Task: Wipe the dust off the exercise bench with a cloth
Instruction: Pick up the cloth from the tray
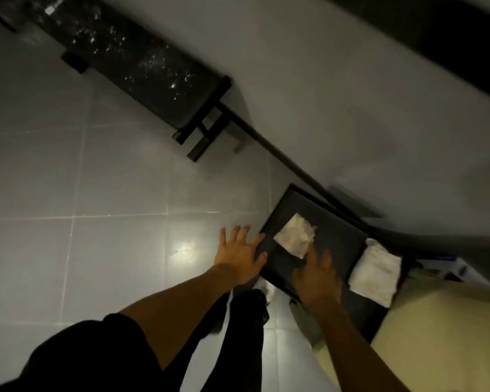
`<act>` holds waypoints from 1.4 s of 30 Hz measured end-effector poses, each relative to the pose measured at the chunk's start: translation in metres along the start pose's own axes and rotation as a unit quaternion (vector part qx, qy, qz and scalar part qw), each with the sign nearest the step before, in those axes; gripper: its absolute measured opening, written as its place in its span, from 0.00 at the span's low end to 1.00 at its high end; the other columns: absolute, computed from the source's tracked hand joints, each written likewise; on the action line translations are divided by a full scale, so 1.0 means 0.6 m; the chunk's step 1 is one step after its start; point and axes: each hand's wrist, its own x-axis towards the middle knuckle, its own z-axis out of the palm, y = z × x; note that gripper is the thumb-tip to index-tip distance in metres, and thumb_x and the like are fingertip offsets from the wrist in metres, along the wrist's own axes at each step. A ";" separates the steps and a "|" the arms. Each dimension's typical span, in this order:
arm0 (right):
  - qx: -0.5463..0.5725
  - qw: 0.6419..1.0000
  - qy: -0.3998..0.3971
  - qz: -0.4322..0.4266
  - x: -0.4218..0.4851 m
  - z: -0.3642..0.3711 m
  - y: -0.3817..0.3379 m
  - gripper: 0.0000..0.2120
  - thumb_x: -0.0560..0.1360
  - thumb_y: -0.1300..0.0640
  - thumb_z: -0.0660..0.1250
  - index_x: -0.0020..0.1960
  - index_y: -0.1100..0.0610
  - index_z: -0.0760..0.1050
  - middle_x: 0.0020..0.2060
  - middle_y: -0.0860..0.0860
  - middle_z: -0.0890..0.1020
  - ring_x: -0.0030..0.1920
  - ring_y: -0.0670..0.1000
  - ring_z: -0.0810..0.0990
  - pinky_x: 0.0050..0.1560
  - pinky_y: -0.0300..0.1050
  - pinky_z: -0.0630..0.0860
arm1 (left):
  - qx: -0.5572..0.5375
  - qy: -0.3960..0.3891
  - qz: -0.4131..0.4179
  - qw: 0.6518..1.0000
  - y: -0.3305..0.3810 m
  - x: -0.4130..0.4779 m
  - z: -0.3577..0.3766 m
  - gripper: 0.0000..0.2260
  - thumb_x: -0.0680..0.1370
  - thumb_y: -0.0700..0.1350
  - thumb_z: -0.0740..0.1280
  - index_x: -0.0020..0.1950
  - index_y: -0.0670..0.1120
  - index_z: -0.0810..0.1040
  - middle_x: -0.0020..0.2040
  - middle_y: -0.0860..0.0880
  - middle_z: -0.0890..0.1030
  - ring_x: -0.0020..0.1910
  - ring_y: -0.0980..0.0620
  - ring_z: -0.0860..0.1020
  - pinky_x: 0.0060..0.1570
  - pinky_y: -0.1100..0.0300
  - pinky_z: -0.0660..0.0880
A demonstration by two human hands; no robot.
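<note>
1. Black bench (142,66), speckled with white dust, lies at upper left; its far end is cut off.
2. Crumpled cloth (294,237) rests on a dark table (334,230), well apart from the bench.
3. Left hand (239,254): fingers wide, at the table's edge.
4. Right hand (316,275): blurred, fingers loosely spread beside the cloth; contact unclear.

Left of and ahead of the left hand (239,254), the grey tiled floor (96,193) lies open as far as the long black padded exercise bench (142,60). Just ahead of the right hand (316,275), a crumpled white cloth (294,239) sits on the small flat black counter (337,222). A folded white towel (375,271) blocks that hand's right side (a cream-coloured slab (450,335) crowds in nearer). Beyond the counter, the pale wall (351,94) closes off the way.
</note>
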 end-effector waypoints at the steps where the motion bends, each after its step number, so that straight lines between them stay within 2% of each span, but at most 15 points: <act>1: -0.005 1.000 -0.004 0.000 0.025 0.005 0.003 0.36 0.79 0.45 0.62 0.80 0.48 0.46 0.78 0.60 0.51 0.75 0.63 0.59 0.70 0.60 0.66 | 0.000 -0.010 -0.008 1.000 -0.004 0.012 0.007 0.28 0.84 0.64 0.49 0.83 0.59 0.51 0.84 0.45 0.52 0.83 0.41 0.48 0.78 0.34 0.40; 5: 0.006 1.000 -0.012 -0.002 0.142 0.055 0.000 0.38 0.78 0.44 0.64 0.80 0.45 0.46 0.78 0.60 0.47 0.74 0.64 0.61 0.67 0.64 0.69 | -0.025 -0.031 -0.057 0.998 -0.046 0.062 0.053 0.27 0.84 0.64 0.48 0.83 0.60 0.49 0.84 0.45 0.50 0.83 0.41 0.47 0.78 0.34 0.41; 9: 0.023 0.999 -0.030 0.023 0.229 0.104 -0.032 0.42 0.76 0.38 0.66 0.79 0.43 0.43 0.77 0.62 0.40 0.74 0.69 0.56 0.65 0.69 0.68 | -0.054 -0.038 -0.073 0.995 -0.085 0.090 0.084 0.28 0.84 0.63 0.49 0.83 0.61 0.44 0.84 0.46 0.50 0.83 0.42 0.47 0.78 0.33 0.43; 12: -0.018 0.999 0.020 0.038 0.262 0.113 -0.056 0.39 0.75 0.43 0.67 0.78 0.49 0.50 0.73 0.65 0.49 0.70 0.70 0.60 0.62 0.67 0.72 | -0.066 -0.048 -0.083 0.993 -0.104 0.099 0.093 0.28 0.84 0.63 0.48 0.83 0.60 0.44 0.84 0.45 0.51 0.83 0.42 0.47 0.79 0.34 0.44; 14: -0.032 0.999 0.036 -0.013 0.266 0.107 -0.065 0.31 0.76 0.50 0.69 0.73 0.54 0.59 0.68 0.64 0.58 0.64 0.66 0.69 0.57 0.61 0.77 | -0.064 -0.055 -0.079 0.993 -0.107 0.101 0.091 0.29 0.83 0.65 0.46 0.83 0.60 0.44 0.84 0.45 0.51 0.83 0.42 0.47 0.79 0.34 0.44; 16: -0.033 0.996 0.037 -0.069 0.262 0.096 -0.075 0.25 0.76 0.57 0.69 0.69 0.54 0.64 0.65 0.62 0.64 0.59 0.62 0.74 0.54 0.54 0.78 | -0.067 -0.055 -0.077 0.993 -0.107 0.101 0.079 0.31 0.81 0.66 0.43 0.83 0.59 0.45 0.84 0.45 0.51 0.83 0.42 0.48 0.79 0.34 0.44; 20: 0.025 0.990 0.065 -0.120 0.207 0.050 -0.109 0.22 0.77 0.57 0.67 0.70 0.53 0.67 0.64 0.59 0.67 0.56 0.56 0.75 0.53 0.43 0.74 | -0.087 -0.024 -0.089 0.992 -0.110 0.085 0.044 0.28 0.84 0.63 0.48 0.83 0.59 0.48 0.84 0.46 0.54 0.83 0.43 0.49 0.80 0.37 0.44; 23: 0.060 0.972 0.111 -0.200 0.136 0.007 -0.135 0.21 0.77 0.57 0.65 0.70 0.53 0.70 0.63 0.56 0.68 0.52 0.47 0.69 0.52 0.33 0.67 | -0.101 0.008 -0.089 0.991 -0.108 0.053 -0.007 0.27 0.84 0.61 0.52 0.83 0.59 0.52 0.83 0.46 0.56 0.83 0.45 0.50 0.80 0.39 0.46; 26: 0.226 0.947 0.106 -0.202 0.057 -0.052 -0.170 0.26 0.75 0.66 0.67 0.71 0.54 0.70 0.64 0.54 0.65 0.58 0.52 0.74 0.57 0.37 0.73 | -0.129 0.050 -0.097 0.986 -0.119 -0.004 -0.073 0.26 0.84 0.59 0.56 0.82 0.57 0.57 0.82 0.46 0.60 0.81 0.45 0.55 0.80 0.42 0.52; 28: 0.272 0.940 0.095 -0.183 0.013 -0.084 -0.195 0.29 0.75 0.69 0.67 0.73 0.53 0.67 0.67 0.52 0.63 0.64 0.54 0.73 0.62 0.35 0.70 | -0.152 0.066 -0.119 0.979 -0.135 -0.040 -0.106 0.25 0.84 0.58 0.58 0.81 0.56 0.60 0.81 0.47 0.63 0.80 0.45 0.60 0.79 0.45 0.57; 31: 0.281 0.928 0.096 -0.223 -0.060 -0.137 -0.252 0.31 0.74 0.71 0.65 0.74 0.53 0.67 0.69 0.53 0.63 0.65 0.54 0.73 0.59 0.20 0.63 | -0.191 0.103 -0.148 0.965 -0.169 -0.119 -0.158 0.24 0.84 0.57 0.59 0.80 0.56 0.62 0.79 0.48 0.67 0.77 0.46 0.65 0.76 0.49 0.62; 35: 0.242 0.926 0.066 -0.282 -0.141 -0.190 -0.352 0.31 0.76 0.69 0.64 0.75 0.49 0.65 0.72 0.49 0.62 0.69 0.52 0.70 0.64 0.33 0.66 | -0.243 0.165 -0.172 0.940 -0.237 -0.224 -0.208 0.23 0.84 0.57 0.60 0.79 0.56 0.64 0.78 0.49 0.69 0.76 0.46 0.67 0.75 0.50 0.63; 36: 0.234 0.926 0.057 -0.291 -0.153 -0.196 -0.375 0.31 0.77 0.69 0.63 0.75 0.48 0.65 0.72 0.48 0.61 0.70 0.51 0.69 0.64 0.33 0.66 | -0.254 0.182 -0.179 0.933 -0.255 -0.242 -0.214 0.23 0.84 0.57 0.60 0.79 0.56 0.65 0.78 0.49 0.69 0.75 0.46 0.67 0.75 0.50 0.63; 40: 0.201 0.917 0.055 -0.340 -0.190 -0.214 -0.506 0.31 0.78 0.67 0.62 0.76 0.46 0.63 0.71 0.45 0.63 0.64 0.44 0.69 0.53 0.18 0.66 | -0.290 0.247 -0.203 0.902 -0.371 -0.300 -0.246 0.22 0.84 0.58 0.61 0.78 0.57 0.67 0.77 0.48 0.71 0.75 0.46 0.69 0.74 0.49 0.65; 42: 0.181 0.912 0.059 -0.364 -0.198 -0.216 -0.578 0.31 0.78 0.67 0.62 0.76 0.45 0.63 0.68 0.43 0.66 0.62 0.42 0.71 0.51 0.18 0.66 | -0.302 0.265 -0.205 0.893 -0.435 -0.312 -0.260 0.22 0.84 0.58 0.60 0.78 0.56 0.67 0.76 0.48 0.72 0.74 0.46 0.70 0.73 0.49 0.66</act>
